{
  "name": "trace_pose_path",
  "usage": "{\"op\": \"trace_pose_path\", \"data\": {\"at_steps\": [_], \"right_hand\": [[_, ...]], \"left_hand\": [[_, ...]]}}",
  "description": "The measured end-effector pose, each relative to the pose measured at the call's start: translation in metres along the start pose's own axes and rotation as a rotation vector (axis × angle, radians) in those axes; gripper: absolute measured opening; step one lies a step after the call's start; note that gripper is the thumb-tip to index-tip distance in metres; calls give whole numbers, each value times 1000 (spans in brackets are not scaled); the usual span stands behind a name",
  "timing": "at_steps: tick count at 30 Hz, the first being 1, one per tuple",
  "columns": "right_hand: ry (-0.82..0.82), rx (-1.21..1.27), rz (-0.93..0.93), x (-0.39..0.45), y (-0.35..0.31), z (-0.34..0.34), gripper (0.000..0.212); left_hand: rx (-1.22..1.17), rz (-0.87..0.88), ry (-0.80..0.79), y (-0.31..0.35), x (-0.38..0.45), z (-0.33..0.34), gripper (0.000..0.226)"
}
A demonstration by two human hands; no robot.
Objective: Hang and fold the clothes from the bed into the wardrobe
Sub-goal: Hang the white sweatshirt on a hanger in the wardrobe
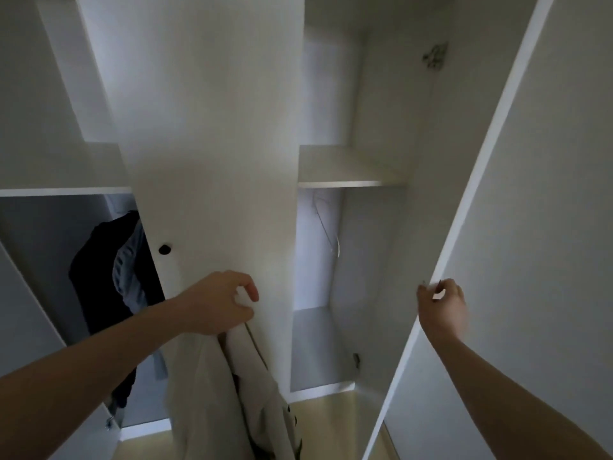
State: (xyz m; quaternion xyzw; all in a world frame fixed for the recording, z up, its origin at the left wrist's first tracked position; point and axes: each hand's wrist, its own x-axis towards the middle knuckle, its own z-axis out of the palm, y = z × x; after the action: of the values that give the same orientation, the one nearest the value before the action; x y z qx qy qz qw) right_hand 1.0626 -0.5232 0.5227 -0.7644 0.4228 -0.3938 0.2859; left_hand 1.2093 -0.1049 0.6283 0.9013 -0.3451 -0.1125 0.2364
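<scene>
Wardrobe point(212, 127) — left hand point(220, 305) gripping coat point(212, 393)

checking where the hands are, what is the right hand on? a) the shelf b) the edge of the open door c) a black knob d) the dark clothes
b: the right hand pinches the edge of the open door, while the left hand holds the cream coat.

One head-worn view — close to the open wardrobe point(212, 134), facing into it — tilted slightly downward.
</scene>
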Motion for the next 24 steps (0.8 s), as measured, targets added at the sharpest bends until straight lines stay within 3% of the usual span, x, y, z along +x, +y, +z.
{"op": "trace_pose_path", "data": {"at_steps": [4, 9, 11, 17, 24], "right_hand": [[19, 6, 39, 0, 26, -20, 18], [-30, 7, 86, -31, 25, -15, 75], [-86, 22, 91, -51, 14, -2, 85], [-366, 154, -42, -67, -36, 52, 63], [-627, 34, -43, 10, -83, 139, 67]], "left_hand": [[-9, 11, -17, 8, 5, 8, 15], [42, 68, -47, 25, 18, 17, 15], [57, 80, -53, 29, 23, 21, 15], [64, 70, -50, 30, 43, 22, 15], [-27, 31, -75, 21, 84, 12, 16]]}}
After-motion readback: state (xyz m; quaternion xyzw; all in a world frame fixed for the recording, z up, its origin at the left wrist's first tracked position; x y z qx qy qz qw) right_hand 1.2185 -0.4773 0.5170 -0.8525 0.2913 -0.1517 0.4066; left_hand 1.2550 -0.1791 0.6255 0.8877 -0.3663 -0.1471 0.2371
